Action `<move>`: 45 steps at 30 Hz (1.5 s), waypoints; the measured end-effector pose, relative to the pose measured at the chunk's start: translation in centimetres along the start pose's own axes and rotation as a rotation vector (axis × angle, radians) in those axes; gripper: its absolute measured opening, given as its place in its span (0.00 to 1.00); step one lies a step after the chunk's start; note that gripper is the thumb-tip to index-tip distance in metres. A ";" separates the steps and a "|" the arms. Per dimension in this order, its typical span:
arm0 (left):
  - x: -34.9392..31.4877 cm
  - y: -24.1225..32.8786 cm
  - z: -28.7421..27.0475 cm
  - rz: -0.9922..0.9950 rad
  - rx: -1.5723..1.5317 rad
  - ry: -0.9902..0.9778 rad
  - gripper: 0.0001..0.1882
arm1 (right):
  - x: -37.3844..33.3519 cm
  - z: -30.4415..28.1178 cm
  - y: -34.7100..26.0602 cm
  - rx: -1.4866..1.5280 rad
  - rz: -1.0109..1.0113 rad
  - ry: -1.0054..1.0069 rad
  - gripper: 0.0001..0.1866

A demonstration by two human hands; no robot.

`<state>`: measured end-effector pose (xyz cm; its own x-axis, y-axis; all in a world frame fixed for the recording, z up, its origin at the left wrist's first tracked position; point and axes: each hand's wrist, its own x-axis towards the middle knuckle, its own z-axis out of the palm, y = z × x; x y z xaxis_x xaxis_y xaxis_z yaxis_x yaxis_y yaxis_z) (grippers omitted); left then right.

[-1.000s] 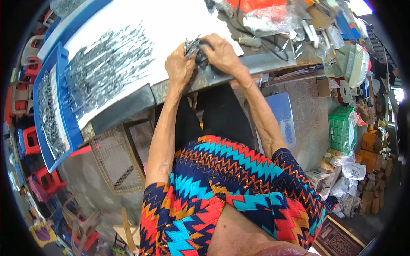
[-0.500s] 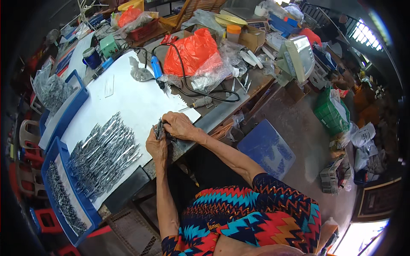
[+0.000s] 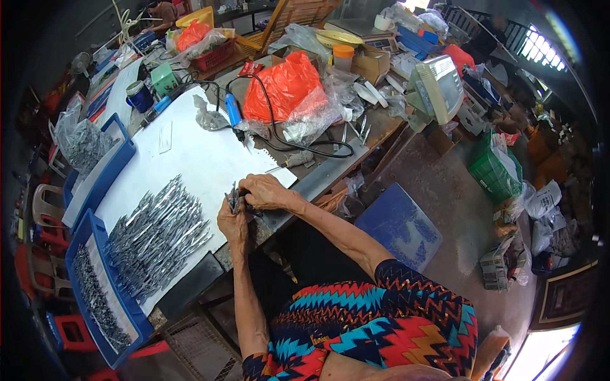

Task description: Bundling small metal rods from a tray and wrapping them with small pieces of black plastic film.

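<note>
Above the table's near edge, my left hand (image 3: 233, 223) is closed around an upright bundle of slim, pointed metal pieces (image 3: 234, 199). My right hand (image 3: 267, 191) meets it from the right, its curled fingers pressed against the bundle; whether they pinch a single piece is hidden. Left of my hands, a broad pile of similar shiny metal pieces (image 3: 160, 235) lies fanned out on a white sheet (image 3: 184, 143). A blue tray (image 3: 130, 311) beside the pile holds many small dark metal parts.
A second blue tray (image 3: 114, 157) carries a clear bag of metal parts. Behind the sheet lie a blue-handled tool (image 3: 233, 111) with a black cord, a red plastic bag (image 3: 286, 86) and a scale-like device (image 3: 438, 89). A blue board (image 3: 400, 225) is right of the table; a green basket (image 3: 495, 166) stands farther right.
The whole view has shifted slightly. My hands stay together at the bundle, with only a small shift of the right fingers. The pile looks much the same.
</note>
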<state>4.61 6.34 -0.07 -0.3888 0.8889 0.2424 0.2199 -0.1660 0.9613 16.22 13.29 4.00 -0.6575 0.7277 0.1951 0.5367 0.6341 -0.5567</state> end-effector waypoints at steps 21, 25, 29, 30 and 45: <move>-0.6 1.9 -0.5 -0.009 -0.046 0.067 0.09 | -0.4 0.2 -0.6 0.167 0.119 0.115 0.13; -0.6 1.5 -1.5 0.003 -0.075 0.044 0.08 | -0.5 0.8 -1.2 0.226 0.119 0.207 0.11; -0.8 1.9 -1.5 -0.044 -0.187 -0.066 0.08 | -1.2 0.9 -1.1 0.229 0.101 0.323 0.09; -0.8 2.2 -1.4 -0.042 -0.187 -0.084 0.08 | -1.3 0.9 -1.1 0.244 0.088 0.353 0.08; -2.7 6.1 -1.6 -0.203 -0.575 -0.057 0.08 | -2.6 -0.7 -2.9 0.442 0.227 0.467 0.08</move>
<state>5.53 2.22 5.31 -0.3201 0.9458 0.0553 -0.3780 -0.1810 0.9080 16.68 9.74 5.69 -0.2037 0.9297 0.3070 0.3031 0.3581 -0.8831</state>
